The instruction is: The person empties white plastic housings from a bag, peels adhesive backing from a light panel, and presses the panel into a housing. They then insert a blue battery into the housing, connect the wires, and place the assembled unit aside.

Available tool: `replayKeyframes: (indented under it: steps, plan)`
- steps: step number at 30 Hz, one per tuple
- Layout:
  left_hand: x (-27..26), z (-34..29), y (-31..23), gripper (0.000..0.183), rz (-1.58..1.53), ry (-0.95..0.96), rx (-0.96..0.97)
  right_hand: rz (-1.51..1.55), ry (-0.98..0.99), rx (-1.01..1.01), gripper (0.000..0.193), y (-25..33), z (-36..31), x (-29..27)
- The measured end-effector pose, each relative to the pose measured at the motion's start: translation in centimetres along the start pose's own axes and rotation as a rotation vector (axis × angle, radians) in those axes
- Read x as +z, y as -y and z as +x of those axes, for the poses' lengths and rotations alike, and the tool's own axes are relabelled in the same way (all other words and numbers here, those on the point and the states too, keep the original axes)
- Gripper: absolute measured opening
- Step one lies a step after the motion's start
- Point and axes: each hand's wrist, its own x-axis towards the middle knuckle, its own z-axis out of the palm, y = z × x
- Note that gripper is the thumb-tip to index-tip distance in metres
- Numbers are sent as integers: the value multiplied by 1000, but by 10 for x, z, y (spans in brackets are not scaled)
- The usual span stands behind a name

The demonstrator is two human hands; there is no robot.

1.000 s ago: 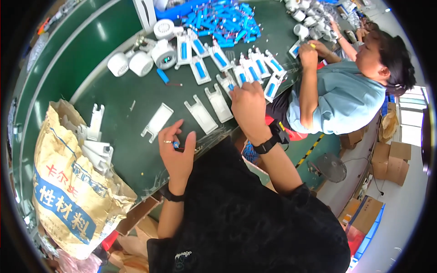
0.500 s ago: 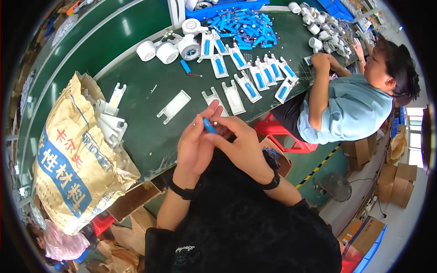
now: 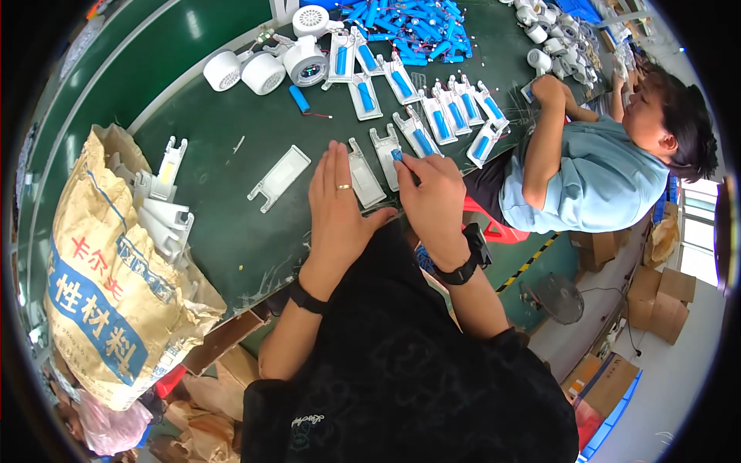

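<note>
My right hand pinches a small blue cylindrical battery between thumb and fingers, at an empty white plastic housing. Whether the battery touches the housing's inside I cannot tell. My left hand is open, its fingers stretched forward and thumb out, beside another empty white housing. Further left, a third empty housing lies at a slant. Beyond my hands stand several housings with blue batteries in them, with thin wires at their ends. One loose battery lies on the green table.
A heap of blue batteries lies at the back, with white round fan-like units left of it. A paper sack holding white housings stands at the left. A co-worker in a light blue shirt sits at the right.
My hands have parted. The right hand has carried the battery forward and right to a housing; the left has opened flat over the table. The view has shifted slightly.
</note>
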Motion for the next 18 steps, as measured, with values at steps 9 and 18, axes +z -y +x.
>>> replayKeyframes:
  steps: [9,18]
  plan:
    - [0,7,8,115,-100,-71,-4,-216,104,-103,12,3,7,16]
    - [-11,3,4,114,-222,-26,-94,-212,180,-70,19,-3,12,-16]
